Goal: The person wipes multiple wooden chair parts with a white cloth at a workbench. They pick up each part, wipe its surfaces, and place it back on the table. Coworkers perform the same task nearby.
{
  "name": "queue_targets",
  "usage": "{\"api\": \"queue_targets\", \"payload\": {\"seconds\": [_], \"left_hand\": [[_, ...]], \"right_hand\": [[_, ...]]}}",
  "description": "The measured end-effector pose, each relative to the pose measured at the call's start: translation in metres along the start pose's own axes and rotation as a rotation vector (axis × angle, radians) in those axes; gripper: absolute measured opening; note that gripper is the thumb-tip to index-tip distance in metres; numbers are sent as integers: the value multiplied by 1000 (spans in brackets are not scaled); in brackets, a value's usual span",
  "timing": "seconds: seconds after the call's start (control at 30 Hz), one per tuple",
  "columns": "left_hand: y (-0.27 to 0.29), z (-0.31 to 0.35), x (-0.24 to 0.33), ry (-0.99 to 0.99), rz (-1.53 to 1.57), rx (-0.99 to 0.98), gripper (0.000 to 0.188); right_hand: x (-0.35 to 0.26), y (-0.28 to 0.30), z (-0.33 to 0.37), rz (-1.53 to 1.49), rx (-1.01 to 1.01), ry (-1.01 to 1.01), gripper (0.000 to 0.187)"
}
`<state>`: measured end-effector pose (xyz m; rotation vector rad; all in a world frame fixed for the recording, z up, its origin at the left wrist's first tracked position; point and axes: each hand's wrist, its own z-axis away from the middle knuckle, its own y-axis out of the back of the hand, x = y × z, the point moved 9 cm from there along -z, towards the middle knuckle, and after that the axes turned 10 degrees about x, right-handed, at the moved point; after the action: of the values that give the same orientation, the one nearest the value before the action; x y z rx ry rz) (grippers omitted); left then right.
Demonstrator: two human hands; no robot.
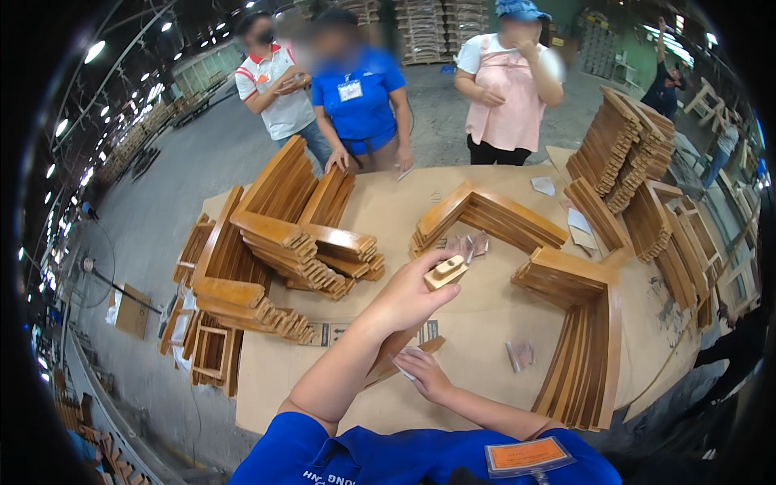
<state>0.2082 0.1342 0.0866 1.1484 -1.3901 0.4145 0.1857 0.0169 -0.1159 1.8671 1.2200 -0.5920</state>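
Observation:
My left hand (408,295) reaches over the table, fingers wrapped round a brown wooden piece. Its pale cut end (446,273), with a raised tongue, points up at me. Below that wrist, a varnished length of wood (386,364) shows; my forearm hides how it joins the held end. Close to my body, my right hand (424,376) presses a small pale sheet, which looks like sandpaper (402,369), against this wood. Just beyond my left hand lie crumpled sandpaper-like pieces (469,244). Another such piece (521,356) rests to the right.
Cardboard (477,323) covers the table. Nested angled wooden parts stand in stacks at left (275,234), far middle (493,214) and right (578,331), with a taller pile (618,145) behind. Across the table stand three people; one in blue (360,97) touches a stack.

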Motion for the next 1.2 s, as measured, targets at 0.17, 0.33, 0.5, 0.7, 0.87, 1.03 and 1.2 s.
{"api": "queue_targets", "payload": {"seconds": [0.17, 0.33, 0.5, 0.7, 0.87, 1.03, 1.2], "left_hand": [[-4, -3, -7, 66, 68, 2, 48], [-2, 0, -2, 51, 84, -30, 48], [1, 3, 2, 63, 78, -23, 51], [1, -1, -13, 69, 11, -20, 48], [-1, -7, -23, 68, 29, -26, 46], [-5, -19, -10, -112, 24, 18, 45], [0, -20, -10, -108, -59, 14, 48]], "right_hand": [[-2, -8, -4, 20, -40, 100, 52], [8, -10, 0, -61, 2, 21, 47], [5, -22, -1, 7, -87, -8, 48], [1, -12, -6, 71, -67, 16, 53], [9, -10, 2, 76, -69, -48, 45], [-2, -10, -8, -4, -55, -1, 42], [2, 0, -13, 46, 31, -52, 42]]}}
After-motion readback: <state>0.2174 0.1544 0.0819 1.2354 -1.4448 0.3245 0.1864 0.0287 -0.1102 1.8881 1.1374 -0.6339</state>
